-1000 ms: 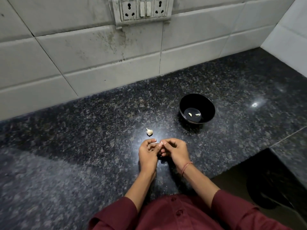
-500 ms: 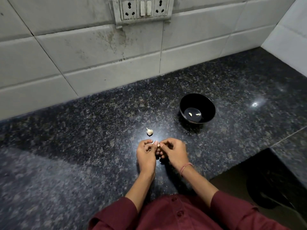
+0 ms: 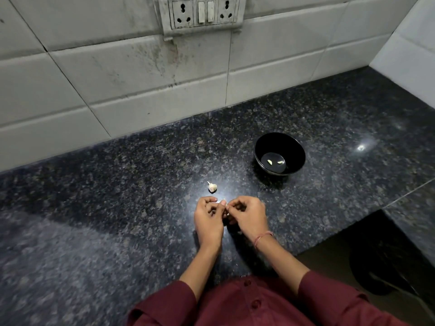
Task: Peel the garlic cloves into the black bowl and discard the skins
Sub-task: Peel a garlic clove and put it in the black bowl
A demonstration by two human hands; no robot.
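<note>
My left hand (image 3: 208, 220) and my right hand (image 3: 249, 217) meet fingertip to fingertip just above the dark granite counter (image 3: 117, 208). Between them they pinch a small garlic clove (image 3: 223, 203), of which only a pale tip shows. A small piece of garlic bulb with its stem (image 3: 212, 187) lies on the counter just beyond my left hand. The black bowl (image 3: 294, 147) stands further back to the right, with two peeled cloves (image 3: 274, 162) on its bottom.
A white tiled wall (image 3: 141, 78) with a switch and socket panel (image 3: 202, 12) runs behind the counter. The counter edge drops to a dark floor area at the lower right, where a dark round object (image 3: 376, 267) sits.
Both hands stay together over the same spot, with small finger shifts around the clove. The bowl and the garlic piece on the counter have not moved.
</note>
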